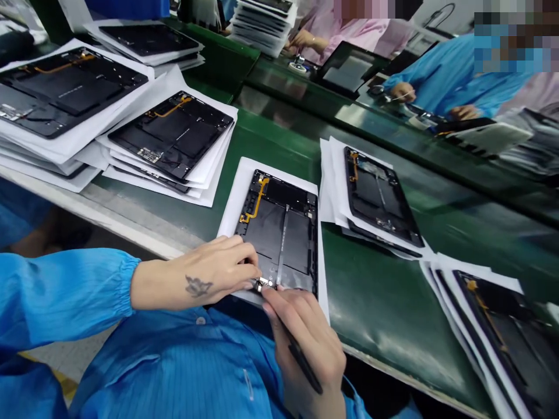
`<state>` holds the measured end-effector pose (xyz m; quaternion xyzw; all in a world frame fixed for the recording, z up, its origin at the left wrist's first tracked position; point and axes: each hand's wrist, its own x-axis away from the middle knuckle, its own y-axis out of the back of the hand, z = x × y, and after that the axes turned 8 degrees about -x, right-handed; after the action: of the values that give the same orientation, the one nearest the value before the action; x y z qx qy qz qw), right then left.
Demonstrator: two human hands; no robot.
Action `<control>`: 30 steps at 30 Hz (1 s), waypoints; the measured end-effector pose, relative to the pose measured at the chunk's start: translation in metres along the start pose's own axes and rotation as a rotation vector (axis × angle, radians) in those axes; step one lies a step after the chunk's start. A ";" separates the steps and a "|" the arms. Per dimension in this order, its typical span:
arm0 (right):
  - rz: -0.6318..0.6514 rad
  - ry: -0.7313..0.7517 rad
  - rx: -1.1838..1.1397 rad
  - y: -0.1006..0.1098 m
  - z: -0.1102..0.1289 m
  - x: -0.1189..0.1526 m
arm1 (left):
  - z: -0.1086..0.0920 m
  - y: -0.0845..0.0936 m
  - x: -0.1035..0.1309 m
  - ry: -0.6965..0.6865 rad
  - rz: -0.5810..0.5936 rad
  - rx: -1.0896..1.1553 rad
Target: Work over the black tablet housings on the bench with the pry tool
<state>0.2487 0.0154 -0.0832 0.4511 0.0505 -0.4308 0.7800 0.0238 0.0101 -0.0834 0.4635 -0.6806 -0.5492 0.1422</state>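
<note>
An opened tablet housing [279, 233] lies on a white paper sheet [231, 186] at the table's near edge, with an orange flex cable [261, 201] along its left side. At its near end sits a small circuit board [265, 283]. My left hand [231, 265] reaches over the housing's near left corner, its fingers closed together at the board; what they pinch, if anything, is hidden. My right hand [305, 331] grips a slim black tool [303, 364] like a pen or tweezers. Its tip is hidden by my fingers, close to the board.
Stacks of tablet housings [174, 134] between paper sheets stand to the left, and another stack [379, 192] stands to the right. More housings [510, 331] lie at the far right. Across the green table [262, 134], co-workers in pink [332, 35] and blue sleeves [437, 75] handle parts.
</note>
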 end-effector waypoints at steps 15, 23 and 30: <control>0.076 0.004 0.029 0.002 0.003 0.000 | 0.004 -0.008 0.002 -0.101 -0.042 -0.186; -0.161 -0.119 -0.170 -0.001 -0.015 0.012 | 0.007 -0.008 0.010 -0.156 -0.148 -0.178; -0.204 -0.132 -0.234 -0.001 -0.019 0.008 | -0.001 -0.007 0.008 -0.139 -0.021 -0.285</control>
<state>0.2591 0.0239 -0.0988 0.3204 0.0943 -0.5276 0.7811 0.0234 0.0029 -0.0915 0.4067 -0.5990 -0.6725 0.1533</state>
